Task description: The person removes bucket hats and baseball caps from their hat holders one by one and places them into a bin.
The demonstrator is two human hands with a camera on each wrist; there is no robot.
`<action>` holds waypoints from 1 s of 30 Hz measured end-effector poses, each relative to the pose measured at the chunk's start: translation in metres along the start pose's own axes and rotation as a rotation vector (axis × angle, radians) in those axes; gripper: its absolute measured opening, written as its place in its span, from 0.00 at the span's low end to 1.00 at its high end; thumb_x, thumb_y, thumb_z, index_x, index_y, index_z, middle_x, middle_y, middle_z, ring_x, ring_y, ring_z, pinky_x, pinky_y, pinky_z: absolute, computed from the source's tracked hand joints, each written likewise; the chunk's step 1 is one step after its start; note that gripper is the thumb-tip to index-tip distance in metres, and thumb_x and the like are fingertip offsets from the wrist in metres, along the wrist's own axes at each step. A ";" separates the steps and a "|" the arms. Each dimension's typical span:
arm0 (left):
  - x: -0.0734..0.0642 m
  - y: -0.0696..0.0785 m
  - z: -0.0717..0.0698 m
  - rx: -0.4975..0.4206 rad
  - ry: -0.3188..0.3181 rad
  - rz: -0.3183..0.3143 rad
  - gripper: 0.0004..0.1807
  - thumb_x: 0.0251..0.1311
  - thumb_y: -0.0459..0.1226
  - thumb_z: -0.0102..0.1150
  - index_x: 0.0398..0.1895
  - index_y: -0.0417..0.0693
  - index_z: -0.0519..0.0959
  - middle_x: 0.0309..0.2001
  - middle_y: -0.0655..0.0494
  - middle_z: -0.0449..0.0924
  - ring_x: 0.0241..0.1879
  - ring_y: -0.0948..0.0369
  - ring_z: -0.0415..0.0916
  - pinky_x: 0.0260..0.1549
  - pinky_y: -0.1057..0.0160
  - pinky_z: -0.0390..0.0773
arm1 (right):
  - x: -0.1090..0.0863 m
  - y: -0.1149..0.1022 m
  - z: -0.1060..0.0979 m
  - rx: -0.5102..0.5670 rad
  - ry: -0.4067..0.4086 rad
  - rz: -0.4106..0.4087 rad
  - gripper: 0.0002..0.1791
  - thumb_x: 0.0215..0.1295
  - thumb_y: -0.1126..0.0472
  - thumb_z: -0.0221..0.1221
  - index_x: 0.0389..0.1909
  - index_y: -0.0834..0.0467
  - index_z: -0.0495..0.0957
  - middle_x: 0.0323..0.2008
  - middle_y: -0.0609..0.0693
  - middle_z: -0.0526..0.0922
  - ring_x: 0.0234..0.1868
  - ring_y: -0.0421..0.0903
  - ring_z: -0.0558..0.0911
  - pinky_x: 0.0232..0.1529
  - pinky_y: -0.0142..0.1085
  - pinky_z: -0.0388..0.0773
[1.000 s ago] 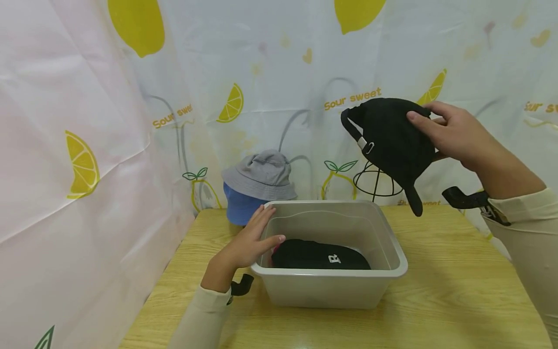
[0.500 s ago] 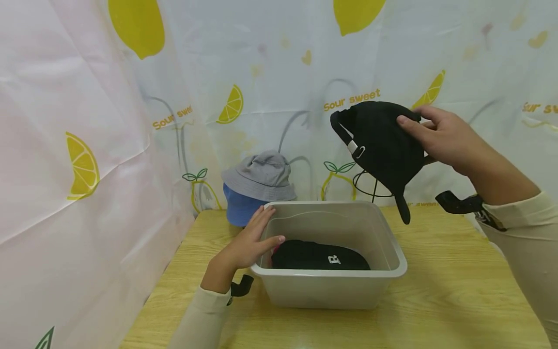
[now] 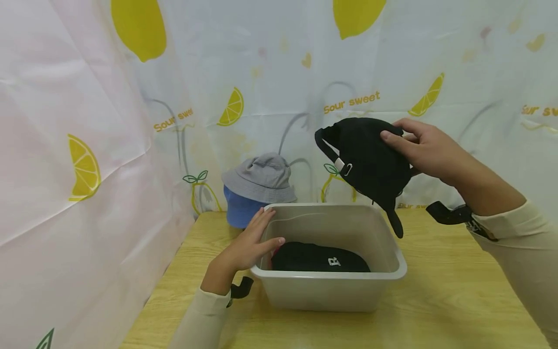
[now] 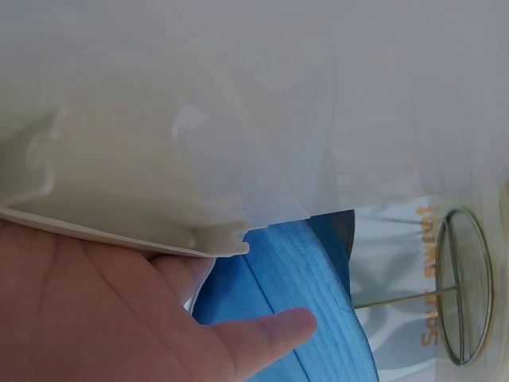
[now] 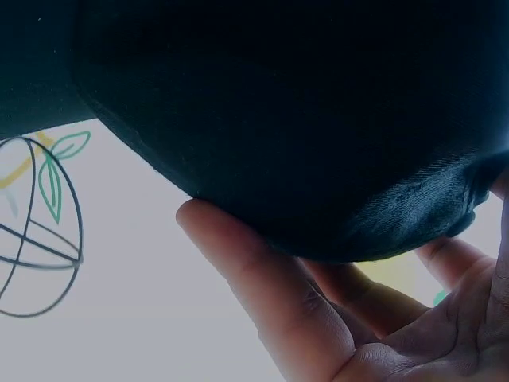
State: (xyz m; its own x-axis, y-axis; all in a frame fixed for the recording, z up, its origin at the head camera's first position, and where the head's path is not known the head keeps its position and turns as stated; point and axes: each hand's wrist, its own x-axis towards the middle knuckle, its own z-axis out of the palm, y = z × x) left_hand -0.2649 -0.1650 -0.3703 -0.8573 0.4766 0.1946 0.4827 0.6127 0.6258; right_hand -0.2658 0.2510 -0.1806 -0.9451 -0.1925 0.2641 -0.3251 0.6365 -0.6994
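Observation:
A black cap (image 3: 370, 155) with a back strap and metal buckle hangs tilted above the right rear of a beige plastic bin (image 3: 327, 291). My right hand (image 3: 436, 152) grips it by its edge, thumb on the near side; the right wrist view shows the fingers (image 5: 246, 270) against the dark cloth (image 5: 278, 135). My left hand (image 3: 244, 247) rests on the bin's left rim with straight fingers. Another black cap (image 3: 305, 257), marked with a white R, lies inside the bin, a bit of pink showing at its left end.
Behind the bin's left side, a grey bucket hat (image 3: 261, 177) sits over a blue hat (image 3: 237, 208). The left wrist view shows the blue hat (image 4: 278, 278) beside a wire hat stand (image 4: 463, 286). A lemon-print curtain (image 3: 279, 58) backs the wooden table (image 3: 457, 281).
My right hand has carried the black cap left and down, from beside a wire stand to over the bin's right rear. My left hand has stayed on the rim.

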 end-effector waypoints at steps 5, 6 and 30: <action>-0.001 -0.003 0.002 -0.005 0.002 0.001 0.48 0.71 0.59 0.55 0.85 0.51 0.48 0.85 0.52 0.42 0.84 0.50 0.27 0.77 0.32 0.42 | -0.001 -0.003 0.010 -0.006 -0.025 -0.011 0.25 0.75 0.35 0.53 0.60 0.49 0.70 0.40 0.48 0.87 0.36 0.48 0.86 0.35 0.44 0.86; -0.001 -0.004 0.003 -0.003 0.002 0.002 0.48 0.71 0.59 0.55 0.85 0.51 0.48 0.85 0.52 0.42 0.84 0.50 0.27 0.77 0.32 0.42 | -0.001 -0.004 0.012 -0.003 -0.028 -0.013 0.25 0.75 0.35 0.53 0.60 0.49 0.70 0.40 0.49 0.87 0.36 0.48 0.86 0.35 0.44 0.86; 0.004 -0.003 -0.001 0.024 0.013 0.006 0.48 0.71 0.60 0.54 0.85 0.50 0.48 0.85 0.54 0.43 0.84 0.49 0.28 0.78 0.34 0.43 | 0.000 -0.008 0.033 -0.057 -0.061 -0.022 0.26 0.74 0.33 0.54 0.59 0.48 0.72 0.49 0.57 0.86 0.38 0.48 0.85 0.35 0.42 0.85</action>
State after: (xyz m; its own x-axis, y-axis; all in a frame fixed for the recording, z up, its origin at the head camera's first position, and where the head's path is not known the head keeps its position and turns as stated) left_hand -0.2698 -0.1657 -0.3702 -0.8565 0.4725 0.2079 0.4918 0.6247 0.6065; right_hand -0.2645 0.2210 -0.1965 -0.9386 -0.2505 0.2371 -0.3449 0.6731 -0.6543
